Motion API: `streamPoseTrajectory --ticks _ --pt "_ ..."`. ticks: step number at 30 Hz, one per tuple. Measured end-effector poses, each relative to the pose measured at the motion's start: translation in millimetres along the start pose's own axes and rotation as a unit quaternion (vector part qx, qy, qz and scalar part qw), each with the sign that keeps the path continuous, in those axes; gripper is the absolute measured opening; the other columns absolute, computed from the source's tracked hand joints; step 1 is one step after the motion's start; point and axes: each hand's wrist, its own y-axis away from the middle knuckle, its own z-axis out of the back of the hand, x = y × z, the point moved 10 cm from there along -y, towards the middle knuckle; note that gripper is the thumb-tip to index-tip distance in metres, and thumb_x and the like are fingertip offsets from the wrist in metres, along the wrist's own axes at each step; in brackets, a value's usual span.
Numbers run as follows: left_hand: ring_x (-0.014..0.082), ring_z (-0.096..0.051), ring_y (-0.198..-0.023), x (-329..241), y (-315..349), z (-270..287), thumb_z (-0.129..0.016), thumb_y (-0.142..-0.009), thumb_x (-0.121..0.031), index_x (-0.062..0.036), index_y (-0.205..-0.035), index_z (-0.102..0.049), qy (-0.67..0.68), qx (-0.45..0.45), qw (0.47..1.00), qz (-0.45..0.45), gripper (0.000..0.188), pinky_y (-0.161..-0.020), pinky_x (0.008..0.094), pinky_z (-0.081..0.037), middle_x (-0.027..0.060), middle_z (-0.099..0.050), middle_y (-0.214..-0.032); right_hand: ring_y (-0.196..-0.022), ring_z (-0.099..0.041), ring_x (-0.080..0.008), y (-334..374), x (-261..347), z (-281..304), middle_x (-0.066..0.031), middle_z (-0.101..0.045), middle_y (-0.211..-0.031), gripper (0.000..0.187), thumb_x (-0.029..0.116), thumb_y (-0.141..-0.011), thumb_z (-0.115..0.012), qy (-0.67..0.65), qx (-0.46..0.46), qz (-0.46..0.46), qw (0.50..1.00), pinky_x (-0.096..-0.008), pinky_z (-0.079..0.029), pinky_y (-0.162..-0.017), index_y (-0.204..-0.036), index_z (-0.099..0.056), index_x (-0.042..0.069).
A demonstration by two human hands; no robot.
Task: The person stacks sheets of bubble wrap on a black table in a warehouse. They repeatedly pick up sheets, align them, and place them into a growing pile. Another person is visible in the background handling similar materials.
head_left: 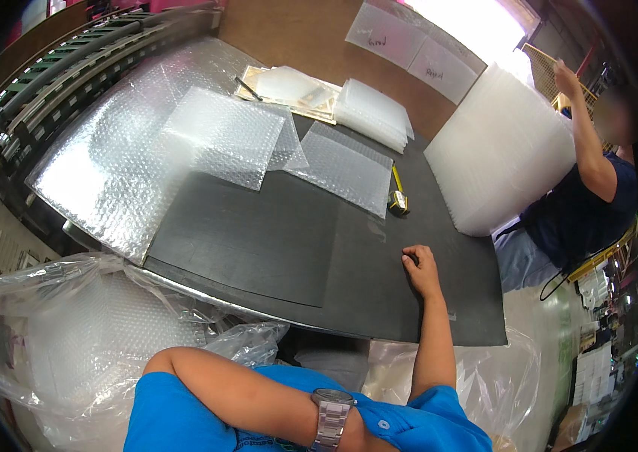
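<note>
1 clear bubble-wrap sheet (pixel 345 167), flat on blk tabletop (pixel 371 290) beside tape measure (pixel 399 203), prob. v. light, soft, slippery, best pinched at near edge; 1 R hand (pixel 422 271), loosely curled, can't tell from here if gripping; L hand out of view.

Glossy bubble wrap (pixel 221 135), matt tabletop (pixel 379 290)

On table (pixel 379 279): right hand (pixel 424 271) front | tape measure (pixel 399 203) behind it | bubble sheets (pixel 221 135) left | stack (pixel 500 151) right
</note>
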Motion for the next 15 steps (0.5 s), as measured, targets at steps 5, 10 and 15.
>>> streamPoseTrajectory --ticks 5,10,15 --pt "0.0275 -0.052 -0.08 0.7 -0.4 -0.6 -0.051 -0.083 -0.015 -0.001 -0.086 -0.056 -0.001 0.001 1.0 0.001 0.015 -0.071 0.0338 -0.042 0.0145 -0.054 -0.086 -0.098 -0.05 -0.027 1.2 0.0 -0.6 -0.0107 -0.055 -0.098 0.018 0.013 -0.077 -0.061 -0.006 0.001 0.007 1.0 -0.0354 -0.04 -0.086 -0.093 -0.061 0.004" --pt "0.0276 -0.052 -0.081 0.7 0.0 1.0 -0.051 -0.083 -0.015 -0.0007 -0.086 -0.056 0.004 0.002 1.0 0.002 0.015 -0.071 0.0338 -0.042 0.0147 -0.054 -0.087 -0.1 -0.05 -0.027 1.6 -4.2 -1.0 -0.0107 -0.055 -0.1 0.019 0.013 -0.076 -0.061 -0.006 0.001 -0.001 1.0 -0.0355 -0.039 -0.087 -0.093 -0.061 0.004" --pt "0.0277 -0.052 -0.082 1.1 -2.4 -1.6 -0.051 -0.083 -0.014 -0.0005 -0.087 -0.056 0.006 0.008 1.0 0.002 0.015 -0.072 0.0338 -0.042 0.015 -0.054 -0.088 -0.1 -0.049 -0.0271 1.0 -1.3 -1.4 -0.0106 -0.055 -0.101 0.019 0.013 -0.076 -0.061 0.006 0.006 0.005 1.0 -0.0351 -0.039 -0.088 -0.093 -0.061 0.005"
